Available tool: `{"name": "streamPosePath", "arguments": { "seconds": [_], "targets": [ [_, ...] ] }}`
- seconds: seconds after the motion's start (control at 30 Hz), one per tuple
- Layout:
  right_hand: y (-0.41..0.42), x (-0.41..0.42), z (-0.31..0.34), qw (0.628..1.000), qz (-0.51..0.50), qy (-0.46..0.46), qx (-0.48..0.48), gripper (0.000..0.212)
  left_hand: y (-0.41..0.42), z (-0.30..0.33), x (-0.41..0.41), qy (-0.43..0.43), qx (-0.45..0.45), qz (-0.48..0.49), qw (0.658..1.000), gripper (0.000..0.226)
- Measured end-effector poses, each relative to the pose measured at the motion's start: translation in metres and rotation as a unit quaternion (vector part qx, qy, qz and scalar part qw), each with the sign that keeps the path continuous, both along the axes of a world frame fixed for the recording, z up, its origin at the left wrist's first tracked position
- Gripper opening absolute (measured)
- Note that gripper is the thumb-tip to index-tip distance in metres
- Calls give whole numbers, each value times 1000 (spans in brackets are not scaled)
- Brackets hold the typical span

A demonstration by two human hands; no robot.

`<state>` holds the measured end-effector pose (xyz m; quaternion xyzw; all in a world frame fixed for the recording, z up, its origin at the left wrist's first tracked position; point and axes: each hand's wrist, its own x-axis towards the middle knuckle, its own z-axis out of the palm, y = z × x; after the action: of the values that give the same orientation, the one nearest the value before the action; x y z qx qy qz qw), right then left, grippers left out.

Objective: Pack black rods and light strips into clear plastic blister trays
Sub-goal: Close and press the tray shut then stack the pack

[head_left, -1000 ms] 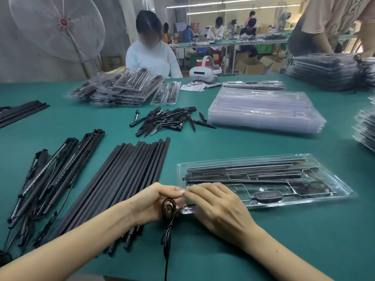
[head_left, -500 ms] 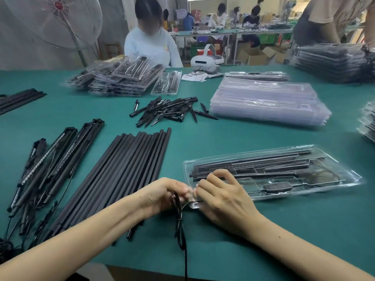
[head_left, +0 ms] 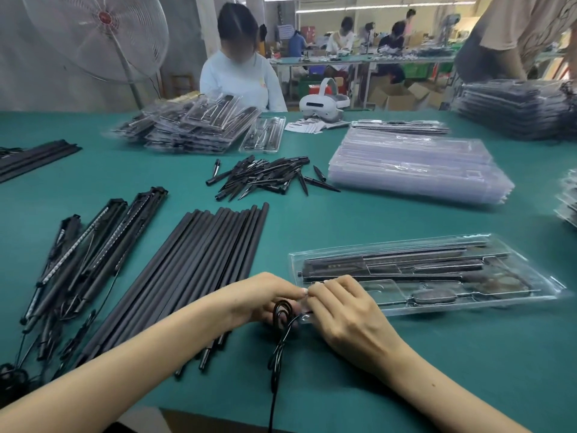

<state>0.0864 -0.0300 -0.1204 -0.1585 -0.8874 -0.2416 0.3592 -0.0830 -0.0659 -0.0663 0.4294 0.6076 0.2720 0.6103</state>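
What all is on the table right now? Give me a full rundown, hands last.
blister tray in work: one, clear, part filled, right of the hands
coiled cable: one, black, between the hands
black rods: one row, left of centre
light strips: one bundle, black, far left
spike pieces: one loose pile, black, centre
empty trays: one stack, clear, centre right
packed trays: one heap, far side; more stacked at far right
headset: one, white, far edge
fan: one, white, behind the table
table: green
left hand: holds the cable coil
right hand: at the tray's near left corner, fingers curled
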Motion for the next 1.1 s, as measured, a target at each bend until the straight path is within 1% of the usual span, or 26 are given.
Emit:
{"name": "streamPosePath", "arguments": {
  "seconds": [0.07,0.1,0.2,0.27,0.33,0.4,0.53,0.7,0.77,0.83,0.87,0.97,1.1],
  "targets": [
    [0,0,-2,1000,-3,2,-1,18,2,-1,1,-40,-19,18,999,29],
    [0,0,-3,1000,-5,4,-5,18,2,-2,2,-41,-23,23,999,28],
    [0,2,-4,1000,0,0,-22,19,2,-2,5,16,-25,31,999,17],
    [-2,4,-3,1000,-4,-3,-21,16,2,-2,7,39,-25,40,998,17],
    [-4,4,-2,1000,-14,-9,-17,14,4,-3,7,44,-25,38,998,19],
    [-6,2,1,999,-31,-14,-1,17,5,-2,6,23,-28,41,998,19],
    [-6,-2,11,998,-40,-12,40,20,6,3,10,-72,-58,82,992,21],
    [-5,-2,12,998,-9,-38,46,19,5,8,10,-95,-82,93,988,26],
    [-4,-4,13,998,-3,-46,51,24,5,8,9,-101,-83,100,986,27],
    [-5,-8,15,997,1,-48,57,38,5,7,8,-90,-81,95,988,29],
    [-6,-9,17,997,1,-52,58,43,5,6,6,-70,-79,90,990,29],
    [-11,-12,16,996,3,-66,66,42,4,4,5,-9,-71,73,995,33],
    [-12,-15,15,996,-1,-59,66,40,2,3,7,0,-70,81,994,36]
  ]
}}
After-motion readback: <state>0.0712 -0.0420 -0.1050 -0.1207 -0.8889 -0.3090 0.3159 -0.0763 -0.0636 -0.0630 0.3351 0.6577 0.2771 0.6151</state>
